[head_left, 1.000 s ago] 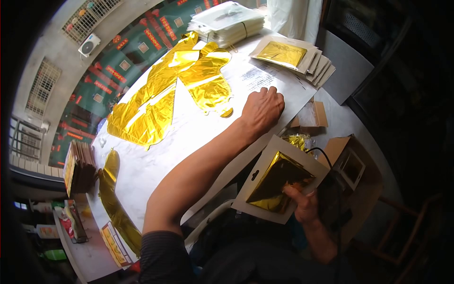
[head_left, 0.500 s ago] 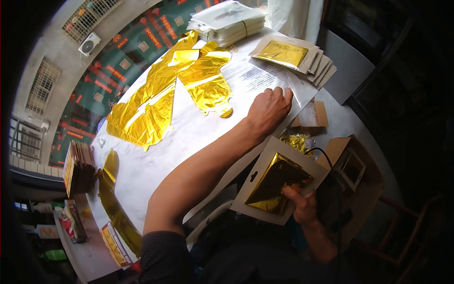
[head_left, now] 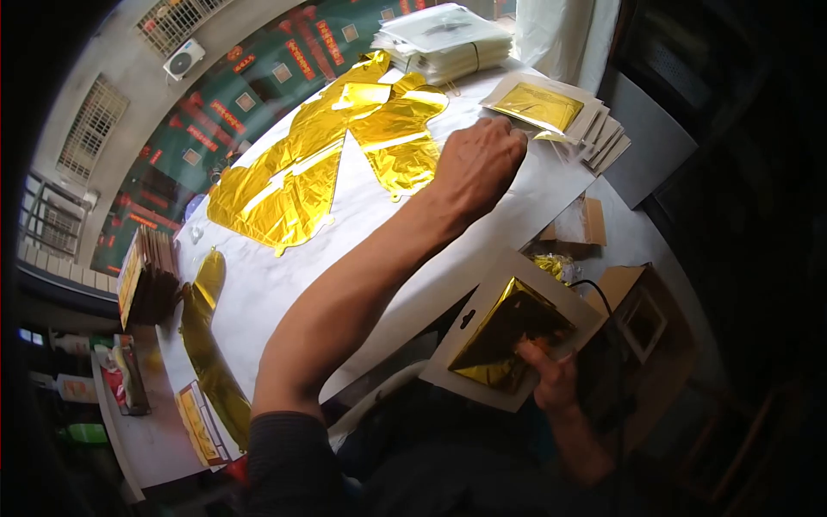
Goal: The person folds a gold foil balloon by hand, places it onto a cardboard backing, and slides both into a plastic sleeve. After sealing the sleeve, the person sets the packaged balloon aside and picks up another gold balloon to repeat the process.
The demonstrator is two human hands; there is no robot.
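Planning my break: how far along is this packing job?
Done: a small stack of packed foils at the far edge of the table. In hand: the right hand holds a card with folded foil; the left hand reaches by that stack. Left: flat gold foils lie unfolded on it.

Two hands show, left hand and right hand. There is one white card, one large foil shape, one smaller foil shape, one gold strip, one pile of clear bags, one fan of packed cards and one bundle of brown cards.
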